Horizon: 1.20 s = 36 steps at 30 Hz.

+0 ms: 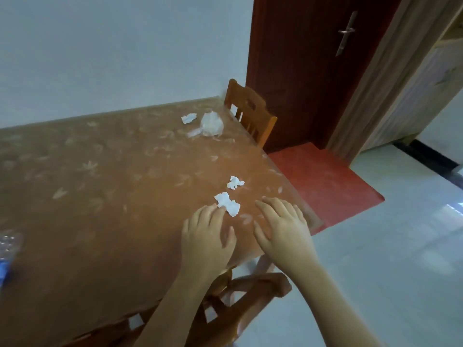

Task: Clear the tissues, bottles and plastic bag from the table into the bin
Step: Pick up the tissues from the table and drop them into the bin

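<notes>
My left hand (206,232) lies flat on the table (100,196), its fingertips touching a crumpled white tissue (227,204). Just right of it my right hand (280,226) rests palm down near the table's corner, holding nothing. A second tissue (235,182) lies a little farther away. At the far end sit a third tissue (188,118) and a crumpled clear plastic bag (211,124). A clear plastic bottle with a blue label (7,249) shows at the left edge, partly cut off. No bin is in view.
A wooden chair (250,111) stands at the table's far right end, another chair (240,296) is tucked under the near edge below my arms. A dark red door (313,71) and a red mat (320,184) lie to the right, then pale floor tiles.
</notes>
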### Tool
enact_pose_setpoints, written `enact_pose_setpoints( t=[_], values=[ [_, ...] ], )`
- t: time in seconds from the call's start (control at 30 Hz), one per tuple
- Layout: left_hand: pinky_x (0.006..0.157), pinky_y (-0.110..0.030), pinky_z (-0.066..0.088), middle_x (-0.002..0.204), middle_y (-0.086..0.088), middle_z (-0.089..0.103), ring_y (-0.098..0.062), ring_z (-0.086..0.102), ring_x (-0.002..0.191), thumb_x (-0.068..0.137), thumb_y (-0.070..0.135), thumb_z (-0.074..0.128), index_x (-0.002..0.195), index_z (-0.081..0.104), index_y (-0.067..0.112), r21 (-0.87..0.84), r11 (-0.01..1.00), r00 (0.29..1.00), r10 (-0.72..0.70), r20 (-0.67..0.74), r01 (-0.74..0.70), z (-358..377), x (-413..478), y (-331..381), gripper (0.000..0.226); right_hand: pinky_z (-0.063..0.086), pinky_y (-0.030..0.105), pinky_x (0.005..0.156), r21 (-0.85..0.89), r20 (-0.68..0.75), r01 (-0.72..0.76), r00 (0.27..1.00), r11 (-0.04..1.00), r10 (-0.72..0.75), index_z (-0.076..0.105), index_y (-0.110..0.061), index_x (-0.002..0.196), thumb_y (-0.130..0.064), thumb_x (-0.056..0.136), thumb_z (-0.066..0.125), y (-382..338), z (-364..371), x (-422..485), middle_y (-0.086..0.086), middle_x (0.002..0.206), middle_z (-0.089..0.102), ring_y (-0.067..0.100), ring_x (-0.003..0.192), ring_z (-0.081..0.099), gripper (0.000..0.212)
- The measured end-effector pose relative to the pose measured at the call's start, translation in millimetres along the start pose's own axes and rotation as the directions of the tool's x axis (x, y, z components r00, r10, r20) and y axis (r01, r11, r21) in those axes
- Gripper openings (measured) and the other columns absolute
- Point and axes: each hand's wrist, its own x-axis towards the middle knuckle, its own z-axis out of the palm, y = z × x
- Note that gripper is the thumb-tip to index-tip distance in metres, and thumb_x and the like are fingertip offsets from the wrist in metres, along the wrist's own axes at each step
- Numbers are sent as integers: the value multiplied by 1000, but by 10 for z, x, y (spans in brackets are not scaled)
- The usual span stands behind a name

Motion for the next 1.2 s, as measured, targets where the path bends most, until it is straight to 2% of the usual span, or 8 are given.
enact_pose_setpoints(
  t=[0.23, 0.43, 0.53, 0.63, 0.8, 1.0, 1.1, 1.2],
  values=[
    [81, -40, 46, 110, -6, 64, -20, 44, 107, 75, 34, 45, 107, 60, 13, -2, 993, 993, -120, -15, 120, 585, 468, -231, 42, 47, 48, 84, 94, 128, 59, 989, 994, -71, 66, -9, 103, -31, 75, 45, 492, 619, 630, 5, 107, 67, 28, 96, 61, 41],
    [83, -35, 42, 114, -6, 62, -22, 51, 105, 77, 38, 46, 112, 59, 13, -29, 963, 962, -268, 53, 270, 1070, 577, -333, 45, 46, 43, 83, 217, 292, 91, 944, 972, -154, 63, -11, 112, -35, 78, 41, 888, 1234, 897, 6, 111, 64, 29, 99, 58, 47],
    [83, -29, 35, 112, -6, 62, -22, 53, 103, 76, 35, 50, 112, 54, 15, -50, 945, 945, -322, 63, 325, 1311, 684, -384, 42, 47, 48, 82, 284, 328, 91, 926, 954, -186, 63, -9, 111, -30, 77, 42, 1082, 1600, 1113, 9, 108, 64, 33, 96, 58, 45],
    [84, -31, 39, 114, -4, 62, -21, 55, 103, 76, 34, 54, 112, 51, 18, -104, 906, 911, -404, 80, 411, 1513, 777, -390, 40, 45, 46, 81, 334, 357, 86, 910, 939, -210, 62, -8, 109, -20, 77, 50, 1227, 1917, 1299, 11, 108, 63, 35, 93, 58, 37],
    [89, -35, 37, 119, -8, 60, -26, 54, 109, 74, 47, 52, 115, 57, 14, -71, 856, 851, -495, 176, 512, 1809, 863, -400, 52, 44, 45, 86, 395, 435, 119, 849, 911, -299, 60, -9, 114, -24, 79, 50, 1386, 2347, 1471, 10, 119, 60, 31, 107, 53, 40],
    [88, -28, 33, 115, -4, 59, -22, 51, 105, 69, 40, 61, 115, 58, 16, -62, 802, 792, -568, 223, 594, 2016, 875, -456, 52, 44, 43, 85, 452, 459, 139, 811, 881, -363, 61, -8, 113, -14, 76, 72, 1491, 2676, 1551, 10, 120, 59, 31, 112, 51, 39],
    [83, -27, 33, 108, -4, 62, -22, 55, 97, 69, 38, 55, 109, 63, 14, -64, 790, 785, -592, 181, 610, 2046, 903, -453, 47, 50, 43, 77, 472, 402, 170, 832, 865, -382, 65, -5, 104, -12, 74, 74, 1498, 2768, 1583, 11, 111, 63, 32, 103, 56, 33],
    [77, -27, 36, 103, -4, 61, -20, 55, 90, 74, 35, 54, 102, 65, 12, -72, 780, 781, -609, 138, 622, 2073, 935, -433, 38, 50, 40, 71, 483, 350, 196, 850, 854, -393, 67, -6, 98, -16, 75, 66, 1504, 2788, 1572, 10, 104, 65, 30, 96, 57, 25]
  ],
)
